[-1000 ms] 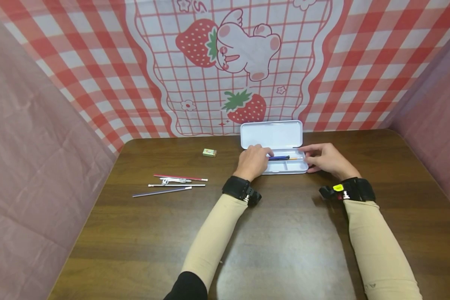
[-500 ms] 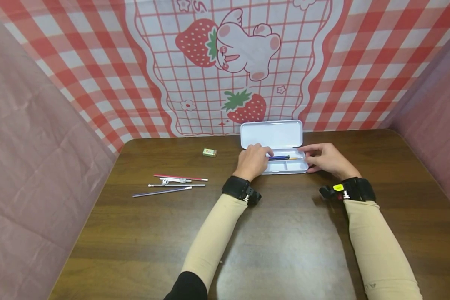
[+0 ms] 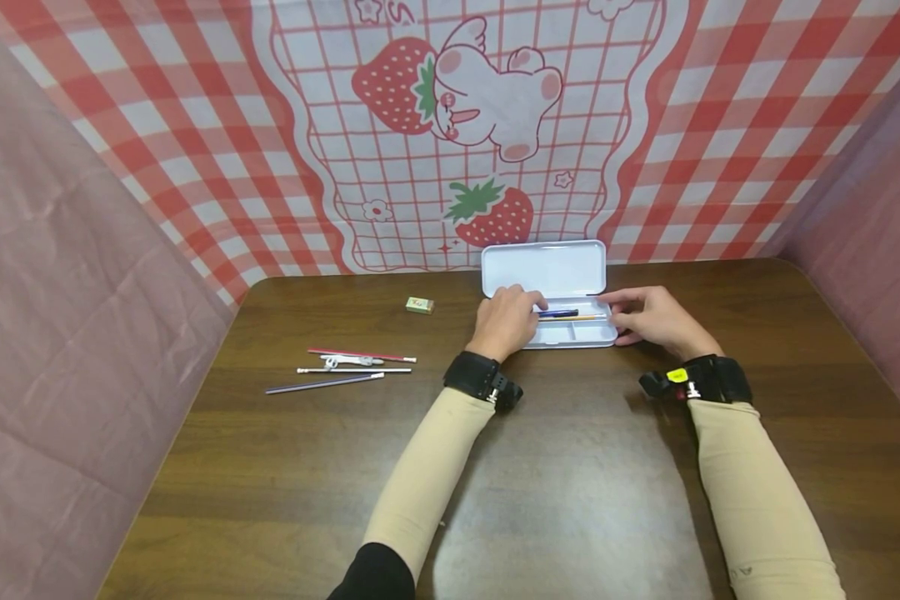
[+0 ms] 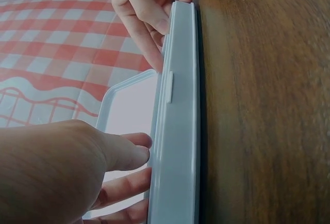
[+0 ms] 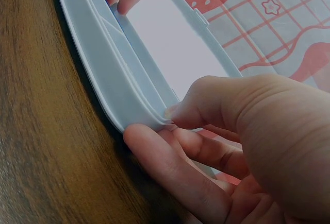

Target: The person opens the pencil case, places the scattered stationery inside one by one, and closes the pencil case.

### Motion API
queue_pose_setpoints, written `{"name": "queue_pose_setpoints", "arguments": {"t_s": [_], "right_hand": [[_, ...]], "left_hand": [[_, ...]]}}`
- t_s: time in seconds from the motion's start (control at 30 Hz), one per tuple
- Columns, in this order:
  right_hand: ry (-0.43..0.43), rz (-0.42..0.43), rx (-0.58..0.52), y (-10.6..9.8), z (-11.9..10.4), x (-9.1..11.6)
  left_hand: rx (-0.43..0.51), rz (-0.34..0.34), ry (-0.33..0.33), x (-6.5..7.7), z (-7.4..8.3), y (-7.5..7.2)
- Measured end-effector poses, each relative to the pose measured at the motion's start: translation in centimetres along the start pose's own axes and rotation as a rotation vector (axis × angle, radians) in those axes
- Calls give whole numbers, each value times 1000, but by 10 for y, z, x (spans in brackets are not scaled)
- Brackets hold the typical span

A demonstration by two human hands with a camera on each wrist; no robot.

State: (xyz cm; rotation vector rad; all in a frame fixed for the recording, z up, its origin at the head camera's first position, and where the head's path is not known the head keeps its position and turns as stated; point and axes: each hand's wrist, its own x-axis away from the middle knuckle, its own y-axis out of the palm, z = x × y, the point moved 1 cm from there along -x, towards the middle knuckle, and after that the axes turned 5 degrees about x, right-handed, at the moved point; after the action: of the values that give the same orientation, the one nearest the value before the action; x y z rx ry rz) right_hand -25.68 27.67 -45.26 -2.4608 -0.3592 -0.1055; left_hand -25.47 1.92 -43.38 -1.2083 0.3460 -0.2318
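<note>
A white pencil case [image 3: 547, 335] lies with its lid [image 3: 543, 268] raised at the table's back. In its rear compartment are a dark blue pen [image 3: 562, 314] and a thin yellow-and-white stick [image 3: 588, 317]. My left hand [image 3: 504, 321] reaches over the case's left part, its fingers bent down into it. Its fingertips and the pen's left end are hidden, so I cannot tell whether it grips the pen. At the case's right end, my right hand [image 3: 656, 319] pinches the rim, thumb inside and fingers outside in the right wrist view.
A small boxed eraser [image 3: 420, 306] sits left of the case. Further left lie a red pencil [image 3: 362, 355], a white compass [image 3: 352, 361], a silver-white pencil [image 3: 375, 371] and a blue-grey pencil [image 3: 324, 384]. A red checked cloth [image 3: 270, 167] hangs behind the table [image 3: 570, 483].
Within the compartment the blue pen has shifted slightly toward the back, and more of the yellow-and-white stick shows beside it. Both hands stay almost where they were.
</note>
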Motion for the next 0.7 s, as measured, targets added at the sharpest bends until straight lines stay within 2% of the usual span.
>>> {"name": "queue_pose_setpoints", "arguments": {"t_s": [0.7], "right_hand": [[-6,-2,6,0,0,0]], "left_hand": [[15,49,37,1,3,-12]]}}
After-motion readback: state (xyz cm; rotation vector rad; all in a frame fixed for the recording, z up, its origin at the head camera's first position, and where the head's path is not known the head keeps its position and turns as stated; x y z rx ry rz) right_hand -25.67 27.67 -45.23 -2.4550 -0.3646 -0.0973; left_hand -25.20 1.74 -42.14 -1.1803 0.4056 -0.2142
